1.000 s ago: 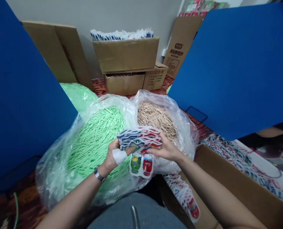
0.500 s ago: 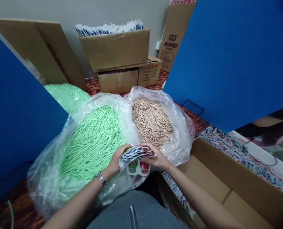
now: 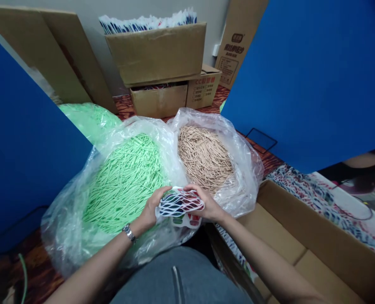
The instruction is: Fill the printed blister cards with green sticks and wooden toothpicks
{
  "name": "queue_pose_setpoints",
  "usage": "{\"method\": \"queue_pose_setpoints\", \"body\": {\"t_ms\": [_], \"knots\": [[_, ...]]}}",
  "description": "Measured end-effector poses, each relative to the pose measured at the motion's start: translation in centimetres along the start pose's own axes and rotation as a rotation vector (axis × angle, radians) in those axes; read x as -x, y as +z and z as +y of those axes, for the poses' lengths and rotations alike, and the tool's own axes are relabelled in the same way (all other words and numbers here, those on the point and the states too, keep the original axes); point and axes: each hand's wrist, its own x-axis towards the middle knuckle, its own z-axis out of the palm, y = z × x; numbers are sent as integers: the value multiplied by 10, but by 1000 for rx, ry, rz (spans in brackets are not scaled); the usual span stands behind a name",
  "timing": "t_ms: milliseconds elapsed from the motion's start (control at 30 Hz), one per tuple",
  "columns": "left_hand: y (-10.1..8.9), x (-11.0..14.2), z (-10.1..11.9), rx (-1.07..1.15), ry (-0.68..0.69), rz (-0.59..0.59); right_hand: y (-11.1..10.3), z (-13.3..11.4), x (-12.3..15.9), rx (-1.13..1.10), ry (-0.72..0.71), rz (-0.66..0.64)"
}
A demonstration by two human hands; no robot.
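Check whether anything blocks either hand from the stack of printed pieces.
Nothing visible does. The left hand and right hand hold the stack of printed pieces at opposite sides; the green sticks and tan sticks lie beyond, not between.

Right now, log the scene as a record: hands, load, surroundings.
Left hand: holding left end of printed stack
Right hand: holding its right end
Printed stack: wavy white edges showing
Front left: clear bag of green sticks
Front right: second bag of tan sticks
Lower right: open cardboard box
Back: cartons
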Motion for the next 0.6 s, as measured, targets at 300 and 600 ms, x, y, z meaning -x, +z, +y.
{"method": "queue_pose_setpoints", "body": {"t_ms": [300,600], "knots": [[-5,0,13,-2,89,38,-8,-29,-2,25,-27,36],[5,3,-2,124,19,11,0,-4,-1,24,57,-21]]}}
